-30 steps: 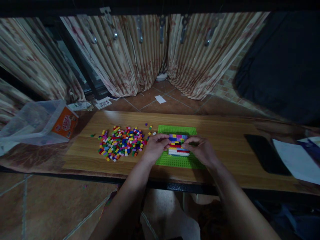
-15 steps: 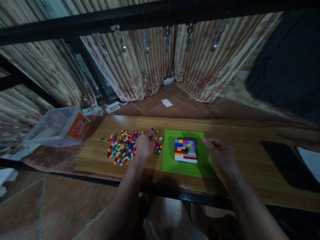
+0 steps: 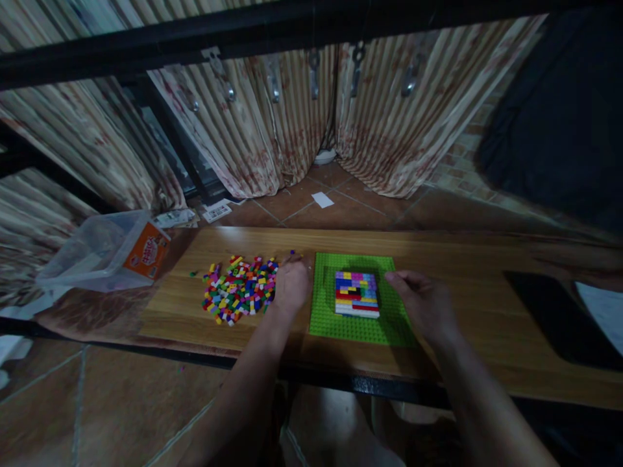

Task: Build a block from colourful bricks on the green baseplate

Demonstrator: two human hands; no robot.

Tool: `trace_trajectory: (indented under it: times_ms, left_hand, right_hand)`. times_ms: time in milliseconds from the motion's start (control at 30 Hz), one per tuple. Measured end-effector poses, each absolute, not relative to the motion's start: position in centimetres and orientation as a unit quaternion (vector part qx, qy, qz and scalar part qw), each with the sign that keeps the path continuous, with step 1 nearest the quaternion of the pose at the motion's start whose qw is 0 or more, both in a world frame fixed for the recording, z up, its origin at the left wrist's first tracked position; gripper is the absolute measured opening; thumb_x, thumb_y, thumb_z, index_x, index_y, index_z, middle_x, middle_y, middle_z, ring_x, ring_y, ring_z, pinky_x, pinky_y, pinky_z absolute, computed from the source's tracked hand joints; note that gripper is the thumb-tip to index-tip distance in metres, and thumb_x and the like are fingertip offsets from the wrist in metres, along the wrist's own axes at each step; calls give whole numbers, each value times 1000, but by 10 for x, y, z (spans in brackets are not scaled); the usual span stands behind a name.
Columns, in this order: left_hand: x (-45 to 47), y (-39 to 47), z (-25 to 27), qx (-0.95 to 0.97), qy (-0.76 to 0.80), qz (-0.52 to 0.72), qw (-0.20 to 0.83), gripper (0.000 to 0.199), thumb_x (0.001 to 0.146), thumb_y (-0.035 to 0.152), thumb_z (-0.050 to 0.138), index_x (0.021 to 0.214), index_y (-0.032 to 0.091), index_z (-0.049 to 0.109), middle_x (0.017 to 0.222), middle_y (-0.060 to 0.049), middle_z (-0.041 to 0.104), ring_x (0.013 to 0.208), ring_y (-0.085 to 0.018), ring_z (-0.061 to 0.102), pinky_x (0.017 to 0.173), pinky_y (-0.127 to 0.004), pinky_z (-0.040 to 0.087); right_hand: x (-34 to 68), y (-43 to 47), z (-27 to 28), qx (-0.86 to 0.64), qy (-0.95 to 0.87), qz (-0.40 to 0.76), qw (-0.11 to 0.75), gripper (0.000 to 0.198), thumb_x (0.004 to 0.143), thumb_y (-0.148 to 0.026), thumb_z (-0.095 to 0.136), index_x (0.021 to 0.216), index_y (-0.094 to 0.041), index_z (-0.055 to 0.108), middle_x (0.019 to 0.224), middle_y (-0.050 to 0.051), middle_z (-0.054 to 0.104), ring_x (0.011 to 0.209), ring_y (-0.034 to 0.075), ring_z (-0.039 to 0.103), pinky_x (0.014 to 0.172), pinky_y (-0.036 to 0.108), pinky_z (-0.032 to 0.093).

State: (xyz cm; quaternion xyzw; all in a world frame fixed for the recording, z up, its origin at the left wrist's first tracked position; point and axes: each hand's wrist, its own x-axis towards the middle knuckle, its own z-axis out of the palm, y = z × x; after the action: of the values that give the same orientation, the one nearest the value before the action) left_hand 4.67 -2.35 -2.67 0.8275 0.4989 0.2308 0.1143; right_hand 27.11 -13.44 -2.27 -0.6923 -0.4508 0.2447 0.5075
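My left hand (image 3: 293, 285) is over the small group of loose bricks between the pile and the baseplate, covering most of them. Its fingers are curled together, and whatever they may hold is hidden. Beside it on the left spreads a heap of multicoloured toy bricks (image 3: 243, 288). A green studded baseplate (image 3: 324, 318) lies flat on the table, bearing a square layered block of coloured bricks (image 3: 357, 295). Above the baseplate's right side, my right hand (image 3: 423, 303) has thumb and fingers pinched; anything between them is too small to make out.
The wooden table (image 3: 467, 279) carries a dark flat mat (image 3: 559, 318) and a white paper (image 3: 603, 308) at the right. A clear plastic bin (image 3: 97, 250) with an orange label stands left of the table. Curtains (image 3: 292, 123) hang behind, beyond a dark horizontal bar (image 3: 272, 39).
My left hand has moved slightly right, from the heap's edge onto the small group of bricks. My right hand stays near the baseplate's right side. The view has shifted a little.
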Motion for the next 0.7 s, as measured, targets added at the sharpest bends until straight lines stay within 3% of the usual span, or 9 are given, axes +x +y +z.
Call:
trace_trajectory:
  times_ms: [67,233,300,700]
  left_hand:
    - [47,-27,-21,814,489,266,168,18,81,11,52,81,17,69,86,-12,68,88,-26,63,88,-38,45]
    - [58,-50,-10,677,401,384,483,14,81,24,62,91,17,69,84,-4,70,77,-15,63,76,-27,49]
    - [64,-61,-8,640,360,387,558,17,79,26,66,92,16,69,81,-3,69,75,-14,63,73,-26,50]
    - [77,-82,-5,710,315,373,507,16,81,23,66,96,20,72,94,-5,70,88,-15,64,83,-26,51]
  right_hand:
    - [269,-134,-20,-690,-454,237,511,31,79,-51,65,71,-22,71,68,2,69,63,18,60,61,30,43]
    - [245,-134,-11,-634,-455,289,555,28,78,-48,66,75,-20,71,73,2,70,69,17,61,66,29,46]
    - [233,-134,-8,-596,-469,342,555,29,80,-48,64,78,-20,71,75,2,71,70,17,62,67,28,47]
    - [226,-132,-4,-564,-433,420,564,26,68,-47,74,75,-22,73,76,0,73,70,15,64,69,30,50]
